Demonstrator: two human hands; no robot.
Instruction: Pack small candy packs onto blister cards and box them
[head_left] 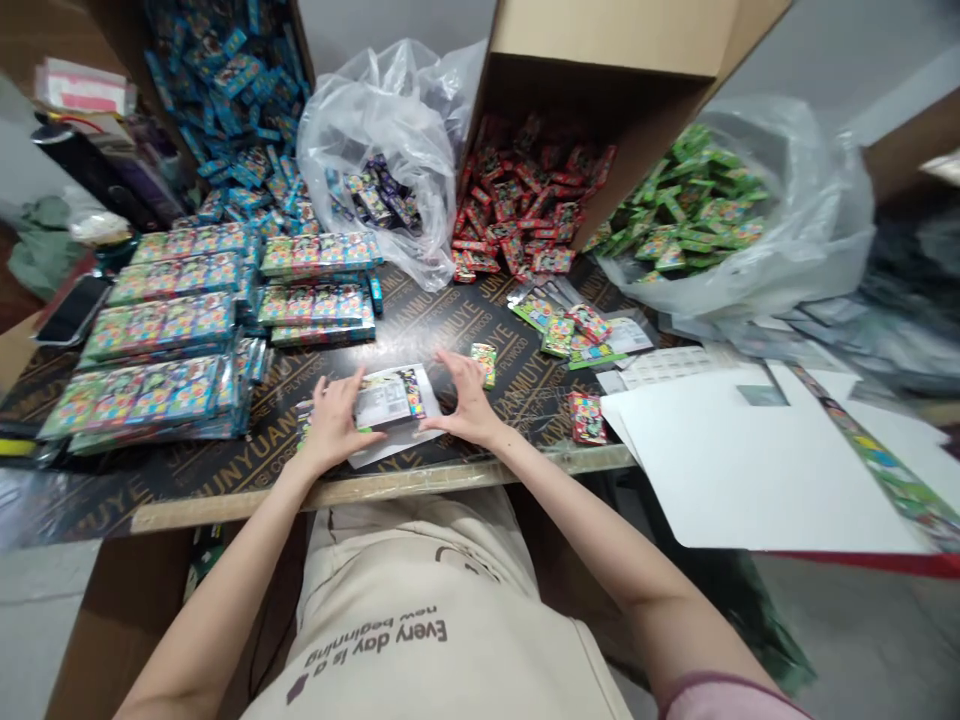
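On the dark printed board lies a clear plastic bag [403,432] with small packs [386,398] in it, in front of my body. My left hand [334,415] rests at the left end of the bag, its fingers stretched and its thumb pointing across the lower edge. At the right end, my right hand [466,402] has thumb and fingers spread apart, the thumb tip touching or close to the bag's edge. A small green packet [484,364] lies just beyond my right fingers. Part of another green item is hidden by my left hand.
Filled bags [150,390] are stacked at left, beside a phone [73,310]. Along the back are blue packets [255,85], a plastic sack [382,120], red packets [517,190] and green packets [690,200]. White sheets [750,460] overhang the right front edge.
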